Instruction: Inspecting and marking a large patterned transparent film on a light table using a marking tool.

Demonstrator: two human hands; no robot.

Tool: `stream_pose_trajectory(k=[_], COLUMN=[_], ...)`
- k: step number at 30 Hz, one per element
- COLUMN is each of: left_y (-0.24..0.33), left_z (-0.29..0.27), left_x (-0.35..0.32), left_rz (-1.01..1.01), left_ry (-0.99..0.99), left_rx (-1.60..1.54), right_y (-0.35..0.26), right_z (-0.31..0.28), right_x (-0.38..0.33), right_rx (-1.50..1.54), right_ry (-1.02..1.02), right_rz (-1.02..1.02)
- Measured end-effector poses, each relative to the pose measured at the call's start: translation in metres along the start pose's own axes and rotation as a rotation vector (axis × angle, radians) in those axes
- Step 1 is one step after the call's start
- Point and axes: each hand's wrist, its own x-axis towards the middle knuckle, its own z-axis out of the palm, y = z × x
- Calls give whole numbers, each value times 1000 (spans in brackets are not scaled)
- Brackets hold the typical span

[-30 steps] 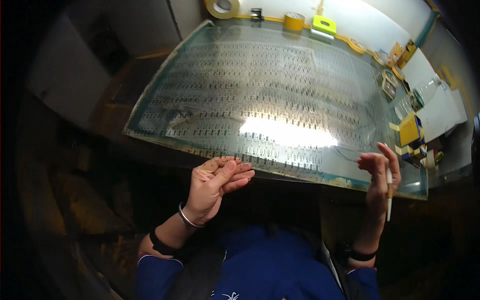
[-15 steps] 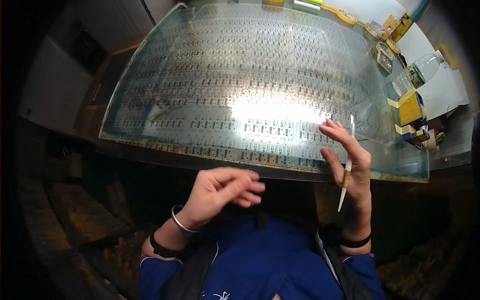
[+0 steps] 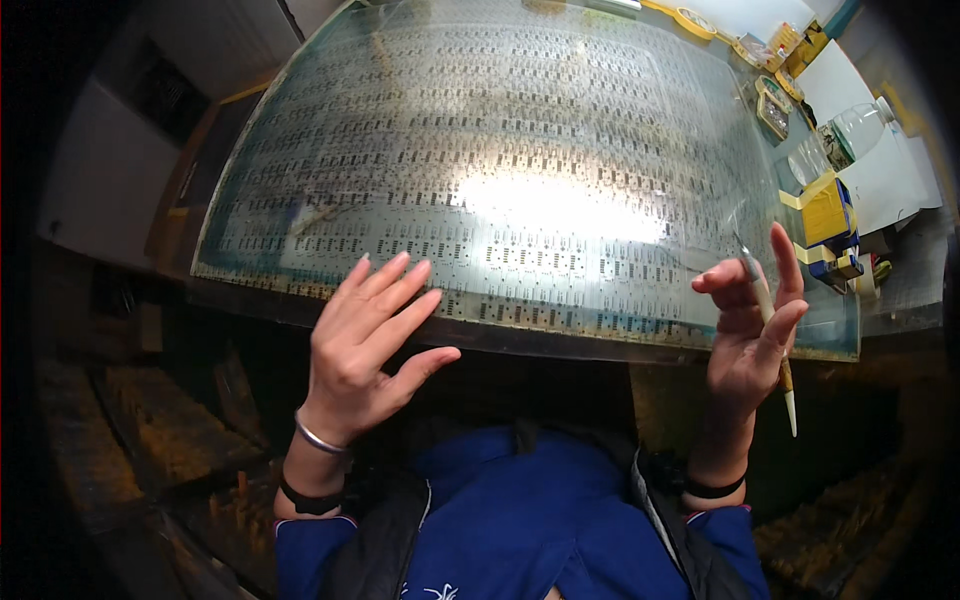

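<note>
The left hand (image 3: 370, 340) spreads wide over the worktop's (image 3: 825, 325) near edge. The right hand (image 3: 755, 335) holds a slim pale tool (image 3: 759, 285).

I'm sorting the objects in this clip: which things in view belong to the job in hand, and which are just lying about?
At the hands:
slim white-handled tool, in the right hand
dark-patterned film, left hand at its near edge
glass-like panel beneath the film

Apparently just lying about, on the right:
clear plastic bottle
yellow-and-blue box
white sheets
</note>
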Motion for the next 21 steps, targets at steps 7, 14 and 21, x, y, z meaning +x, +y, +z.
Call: stream_pose_trajectory(k=[7, 14, 21], left_y=[16, 12, 16], left_z=[28, 35, 37], left_x=[6, 11, 6], left_rz=[-9, 1, -14], left_ry=[19, 42, 58], left_rx=[39, -4, -5], right_y=[-7, 6, 17], right_z=[18, 23, 27], right_x=[19, 27, 20], right_rx=[-71, -92, -204], right_ry=[-333, -288, -292], right_rz=[193, 466, 350])
